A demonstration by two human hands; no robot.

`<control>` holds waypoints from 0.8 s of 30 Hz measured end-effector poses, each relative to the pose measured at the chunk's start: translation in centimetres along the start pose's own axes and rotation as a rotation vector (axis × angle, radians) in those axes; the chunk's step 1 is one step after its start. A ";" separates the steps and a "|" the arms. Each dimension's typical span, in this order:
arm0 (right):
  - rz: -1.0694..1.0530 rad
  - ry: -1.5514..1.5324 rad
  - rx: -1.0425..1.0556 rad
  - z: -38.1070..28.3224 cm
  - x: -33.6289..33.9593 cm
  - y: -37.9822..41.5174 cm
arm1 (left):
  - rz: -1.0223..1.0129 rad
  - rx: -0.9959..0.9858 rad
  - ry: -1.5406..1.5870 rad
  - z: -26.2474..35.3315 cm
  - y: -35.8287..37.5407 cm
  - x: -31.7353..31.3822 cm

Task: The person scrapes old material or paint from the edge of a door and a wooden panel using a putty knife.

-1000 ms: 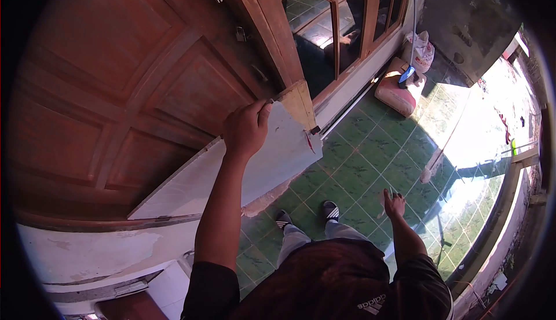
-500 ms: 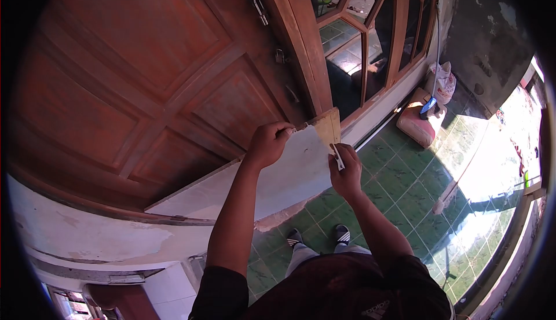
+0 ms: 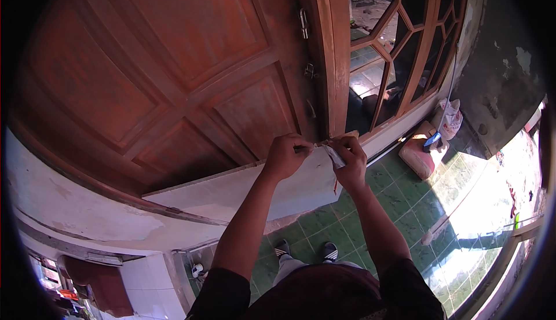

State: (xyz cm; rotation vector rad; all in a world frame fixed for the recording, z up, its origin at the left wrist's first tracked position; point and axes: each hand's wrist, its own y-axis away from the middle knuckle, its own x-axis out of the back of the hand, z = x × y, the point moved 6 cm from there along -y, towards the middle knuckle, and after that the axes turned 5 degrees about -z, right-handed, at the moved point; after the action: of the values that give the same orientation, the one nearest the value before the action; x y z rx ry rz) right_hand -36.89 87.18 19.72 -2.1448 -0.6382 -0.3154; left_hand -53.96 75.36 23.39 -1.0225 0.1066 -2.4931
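Observation:
A long pale board (image 3: 289,194) stands on edge in front of a brown wooden door (image 3: 231,106). My left hand (image 3: 285,157) is closed at its top edge, fingertips pinched on something too small to make out. Close to its right, my right hand (image 3: 351,159) is closed around a small whitish, flat item (image 3: 335,157), also at the board's top edge. A thin reddish-brown strip hangs just below the right hand. The two hands are nearly touching.
A window with wooden lattice (image 3: 385,54) is right of the door. Beyond the board lie green floor tiles (image 3: 370,204), a red-and-white sack (image 3: 421,157), a white bag (image 3: 450,120) and a blue-headed pole (image 3: 432,140). A dark panel (image 3: 498,83) stands at the right.
My right hand has moved up and in toward my left hand, with the whitish item turned. The board's yellowish end is now mostly hidden. The view has shifted.

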 end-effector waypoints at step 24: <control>-0.145 -0.109 -0.145 1.1 0.9 -2.8 | 0.093 0.046 -0.184 1.9 -0.2 -0.5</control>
State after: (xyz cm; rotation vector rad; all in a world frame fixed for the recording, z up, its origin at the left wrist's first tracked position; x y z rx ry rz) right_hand -37.65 89.81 21.32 -2.2704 -0.8591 -0.3330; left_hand -52.41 75.93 24.45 -1.1939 0.0390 -2.2957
